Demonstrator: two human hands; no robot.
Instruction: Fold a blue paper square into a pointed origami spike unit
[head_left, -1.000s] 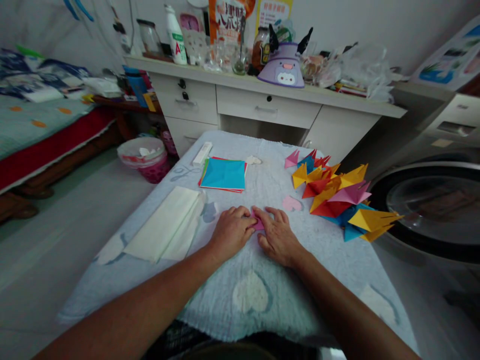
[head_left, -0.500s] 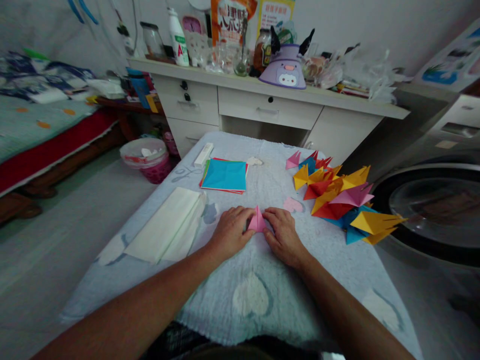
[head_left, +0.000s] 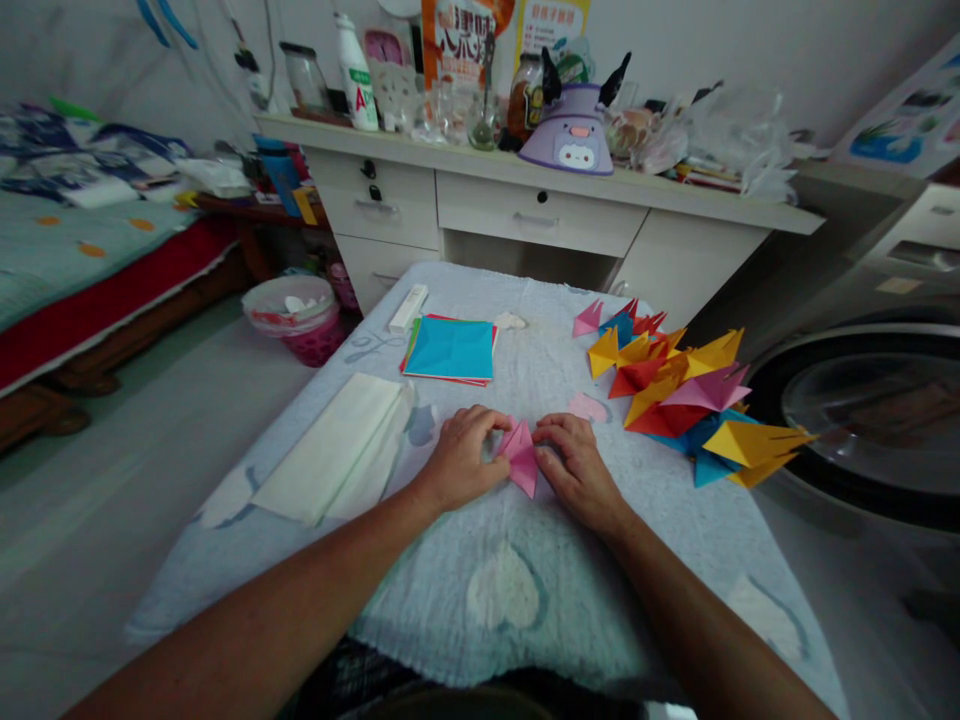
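Observation:
A small piece of pink folded origami paper (head_left: 523,462) is held just above or on the cloth-covered table, with one point up and a longer one toward me. My left hand (head_left: 463,458) pinches its left side between thumb and fingers. At its right edge is my right hand (head_left: 579,468), fingers curled and thumb bent in against the paper. Beyond my hands lies a stack of square coloured paper (head_left: 452,348), blue on top. To the right sits a heap of folded paper cranes (head_left: 667,385) in yellow, red, blue and pink.
A folded pale cloth or paper sheet (head_left: 334,445) lies left of my hands, and a white narrow box (head_left: 409,308) sits near the stack. White drawers (head_left: 536,215) stand behind the table (head_left: 502,610). A pink bin (head_left: 300,320) is at left, a washing machine (head_left: 885,400) at right.
The pink paper has opened out from a small triangle into a longer shape with a lower point toward me. My hands have shifted slightly, the right one a little to the right.

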